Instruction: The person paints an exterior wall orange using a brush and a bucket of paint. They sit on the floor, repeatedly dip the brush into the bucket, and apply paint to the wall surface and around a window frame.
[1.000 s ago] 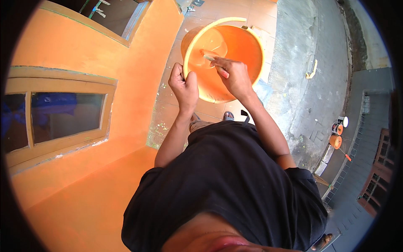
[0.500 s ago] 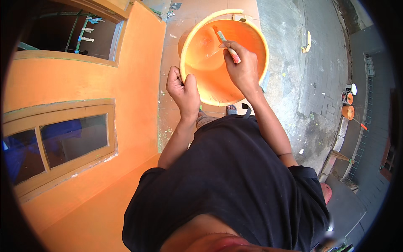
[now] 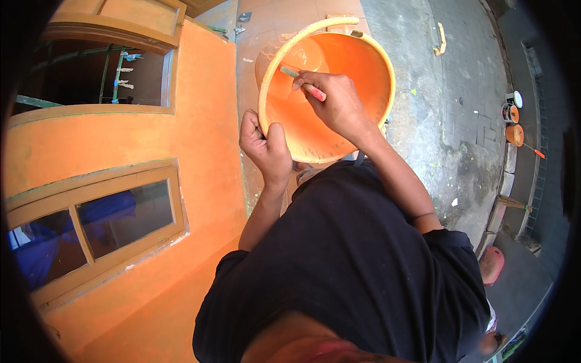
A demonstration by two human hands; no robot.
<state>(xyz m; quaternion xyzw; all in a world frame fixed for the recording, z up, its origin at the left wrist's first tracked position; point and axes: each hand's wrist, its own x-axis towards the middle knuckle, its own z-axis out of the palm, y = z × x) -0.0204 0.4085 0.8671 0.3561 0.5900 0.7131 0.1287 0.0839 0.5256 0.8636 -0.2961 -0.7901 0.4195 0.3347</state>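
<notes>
My left hand (image 3: 264, 144) grips the near rim of a large orange bucket (image 3: 357, 66), holding it tilted toward me in front of my chest. Inside the bucket's mouth, my right hand (image 3: 336, 101) is closed on a thin brush handle (image 3: 302, 81), red at the near end and pale toward the far end. The handle points up and left against the bucket's inner wall, which is coated in orange paint. The bristle end is hard to make out.
An orange-painted wall (image 3: 200, 151) with wood-framed windows (image 3: 103, 224) fills the left side. Grey, paint-spattered concrete ground (image 3: 448, 121) lies to the right. Small paint cans (image 3: 513, 115) stand at the far right edge, near a step. A red sandal (image 3: 491, 264) shows at lower right.
The bucket has come closer and larger in view. My right hand has shifted lower and to the left inside it with the brush. My left hand keeps its grip on the rim.
</notes>
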